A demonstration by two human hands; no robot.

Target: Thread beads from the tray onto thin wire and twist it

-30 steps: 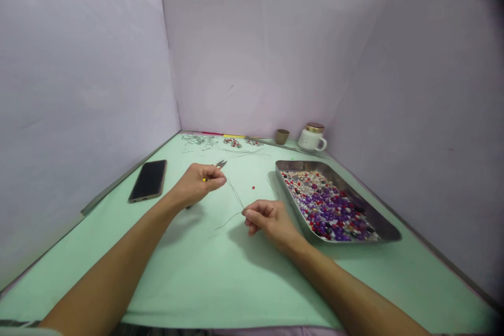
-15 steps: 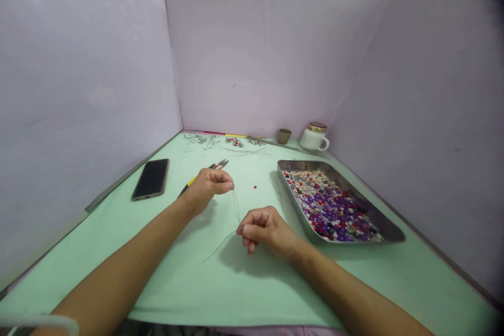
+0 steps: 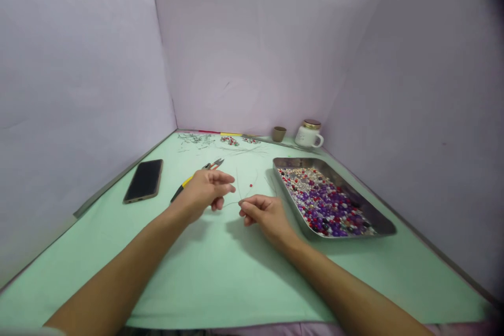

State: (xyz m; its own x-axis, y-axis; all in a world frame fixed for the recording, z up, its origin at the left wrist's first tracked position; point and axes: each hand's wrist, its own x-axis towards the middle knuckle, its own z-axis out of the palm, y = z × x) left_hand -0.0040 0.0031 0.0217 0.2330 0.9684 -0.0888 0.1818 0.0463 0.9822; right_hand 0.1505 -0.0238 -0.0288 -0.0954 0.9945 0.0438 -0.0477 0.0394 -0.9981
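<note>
My right hand (image 3: 262,211) pinches thin wire (image 3: 238,185) between thumb and forefinger, above the middle of the table. Loose strands fan out from the pinch, two upward and one toward the left. My left hand (image 3: 205,191) is just to the left, its fingers apart and nothing visible between them. A small red bead (image 3: 251,185) shows beyond the right fingertips, near one strand; whether it touches the wire I cannot tell. Behind the left hand lie yellow-and-black handled pliers (image 3: 183,186) and snips with pointed blades (image 3: 217,163), partly covered by it.
At the right stands a metal tray (image 3: 380,212) of purple, red, white and black beads. A phone (image 3: 144,181) lies at the left. Toward the back are wire pieces (image 3: 195,139), beaded pieces (image 3: 229,140), a small brown cup (image 3: 279,134) and a lidded white mug (image 3: 309,135). Pale walls surround the table.
My left hand has let go of the wire and its fingers have spread. My right hand has moved slightly away from me, still pinching; the strands now stand apart. The view has shifted slightly.
</note>
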